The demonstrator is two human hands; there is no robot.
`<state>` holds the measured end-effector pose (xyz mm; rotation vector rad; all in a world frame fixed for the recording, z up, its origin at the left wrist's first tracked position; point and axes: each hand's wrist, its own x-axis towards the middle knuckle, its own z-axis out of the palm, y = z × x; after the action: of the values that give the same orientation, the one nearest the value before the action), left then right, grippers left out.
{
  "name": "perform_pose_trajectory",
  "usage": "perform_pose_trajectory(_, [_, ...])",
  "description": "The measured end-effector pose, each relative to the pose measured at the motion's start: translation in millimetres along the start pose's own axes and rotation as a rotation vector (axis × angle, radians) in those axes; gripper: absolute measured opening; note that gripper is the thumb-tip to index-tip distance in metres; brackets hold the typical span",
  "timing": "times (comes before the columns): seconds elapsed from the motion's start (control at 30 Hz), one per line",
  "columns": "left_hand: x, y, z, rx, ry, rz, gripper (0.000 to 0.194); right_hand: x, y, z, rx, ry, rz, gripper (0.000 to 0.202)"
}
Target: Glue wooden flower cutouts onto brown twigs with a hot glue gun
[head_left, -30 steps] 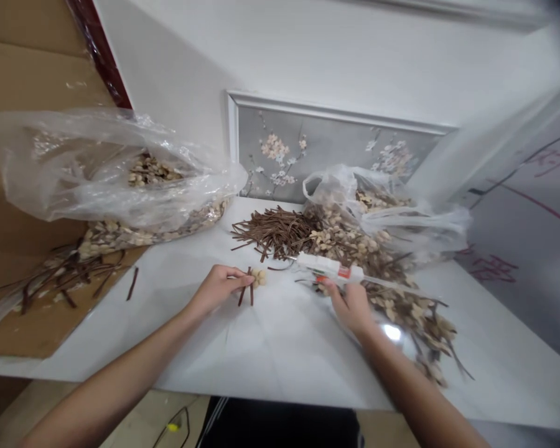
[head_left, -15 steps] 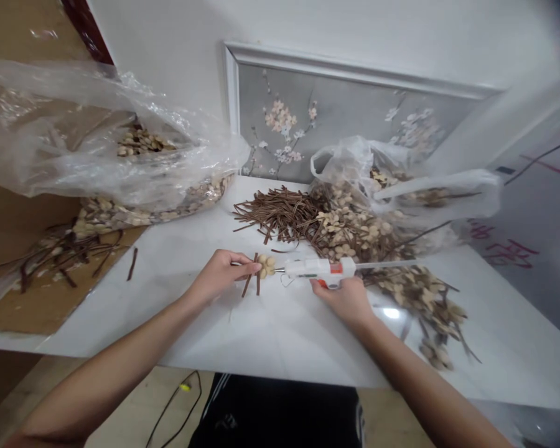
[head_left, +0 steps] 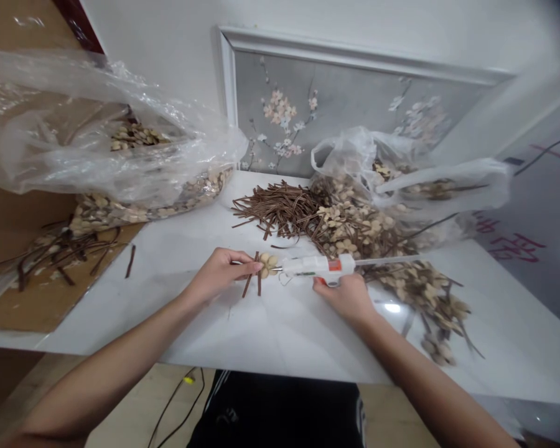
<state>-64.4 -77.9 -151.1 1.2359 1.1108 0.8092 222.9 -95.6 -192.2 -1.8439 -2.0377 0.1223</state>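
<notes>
My left hand (head_left: 228,270) pinches a small beige flower (head_left: 268,266) with rounded petals, and thin brown strips (head_left: 260,283) show beside the fingertips. Whether those strips are in the pinch or lie on the table, I cannot tell. Wrapped round the handle of a white and orange hot glue gun (head_left: 315,266) is my right hand (head_left: 348,298). The gun points left, its metal tip at the flower's right side; actual contact is too small to make out. A clear glue stick (head_left: 392,259) juts from the gun's back end.
Behind the hands lies a pile of brown strips (head_left: 280,208). Many finished beige flowers (head_left: 354,227) spill from a white plastic bag (head_left: 350,149) at right. A large clear bag (head_left: 168,168) of beige pieces stands at left by cardboard (head_left: 74,292). A framed picture (head_left: 336,106) leans behind.
The camera view has shifted slightly. Both hands, the flower and the glue gun keep almost the same places relative to each other.
</notes>
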Motion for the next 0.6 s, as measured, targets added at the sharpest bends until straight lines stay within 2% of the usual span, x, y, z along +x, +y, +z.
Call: perform_pose_trajectory(0.6, [0.6,-1.9,-1.2,-0.003,-0.02,-0.013,0.023,-0.5,-2.5,-3.8,-0.187,-0.074,-0.003,0.043])
